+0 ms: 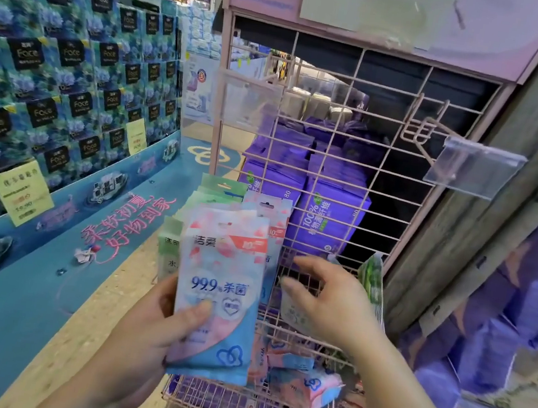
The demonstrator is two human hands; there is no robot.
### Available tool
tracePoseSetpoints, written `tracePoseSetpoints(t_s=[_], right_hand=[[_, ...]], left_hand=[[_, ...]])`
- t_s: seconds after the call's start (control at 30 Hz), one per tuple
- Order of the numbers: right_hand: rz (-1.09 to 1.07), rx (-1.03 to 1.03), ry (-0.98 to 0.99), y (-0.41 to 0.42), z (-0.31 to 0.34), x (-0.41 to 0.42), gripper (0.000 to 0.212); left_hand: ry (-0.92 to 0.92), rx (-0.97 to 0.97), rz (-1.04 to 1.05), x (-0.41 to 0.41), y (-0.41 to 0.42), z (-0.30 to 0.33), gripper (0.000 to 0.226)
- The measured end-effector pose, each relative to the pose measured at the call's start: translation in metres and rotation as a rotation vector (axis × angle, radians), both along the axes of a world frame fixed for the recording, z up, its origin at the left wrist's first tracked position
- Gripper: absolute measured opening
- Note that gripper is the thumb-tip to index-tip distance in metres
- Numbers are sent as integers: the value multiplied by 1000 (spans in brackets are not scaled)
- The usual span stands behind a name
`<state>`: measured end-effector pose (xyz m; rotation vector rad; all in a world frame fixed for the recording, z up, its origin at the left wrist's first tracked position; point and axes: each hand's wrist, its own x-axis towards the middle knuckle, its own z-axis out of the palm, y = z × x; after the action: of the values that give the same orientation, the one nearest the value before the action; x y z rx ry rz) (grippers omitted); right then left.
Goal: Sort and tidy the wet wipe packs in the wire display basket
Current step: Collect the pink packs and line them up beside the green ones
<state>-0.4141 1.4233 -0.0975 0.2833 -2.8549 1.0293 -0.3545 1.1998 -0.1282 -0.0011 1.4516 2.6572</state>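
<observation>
Wet wipe packs — flat, soft film pouches, likely light and a bit slick; the stack could fan or slide if gripped loosely. Best hold judged to be across the lower half, thumb on the face, fingers behind, or by the stiffer hang-tab top.

Left hand (153, 329) grips a fanned stack of packs (219, 287) upright, just in front of the pink wire display basket (215, 400); thumb pressed on the front pink-and-blue pack, green packs behind it.

Right hand (323, 301) reaches over the basket, palm down, fingers spread and loosely bent, holding nothing — it hovers above a pale pack (292, 311) leaning on the wire.

More pink-and-blue packs (300, 386) lie jumbled in the basket bottom; a green pack (372, 280) stands at its right edge. Purple tissue packs (325, 211) sit behind the grid.
</observation>
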Motion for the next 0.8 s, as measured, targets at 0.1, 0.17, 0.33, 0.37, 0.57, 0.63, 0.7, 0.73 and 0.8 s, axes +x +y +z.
tracePoseSetpoints(t_s=[0.1,0.17,0.33,0.37,0.57,0.63,0.7,0.73,0.8], right_hand=[[302,-677,-304,-16,6,10,57],[302,-713,-305,-21,-3,5,56],[67,-757,-145,-29,-26,-5,55],[15,-719,-92,-31,-28,-8,54],[-46,-325,-77,-43,-38,-19,56],[-72,-168,-94,-50,-46,-14,52],[-84,-193,-65,-54,-46,-6,56],[-80,-268,-33,-56,-41,-2,60],[-77,-378,28,-58,-30,5,73]], left_hand=[[138,-173,10,-18,26,11,61],[186,-334,25,-30,40,13,43],[212,-652,146,-31,46,-4,62],[205,-713,183,-28,45,-8,65],[183,-832,217,-13,41,-22,61],[183,-887,207,-15,37,-27,59],[199,-948,231,-15,34,-29,59],[244,-981,269,-13,32,-28,57],[322,-1031,316,-13,31,-21,47]])
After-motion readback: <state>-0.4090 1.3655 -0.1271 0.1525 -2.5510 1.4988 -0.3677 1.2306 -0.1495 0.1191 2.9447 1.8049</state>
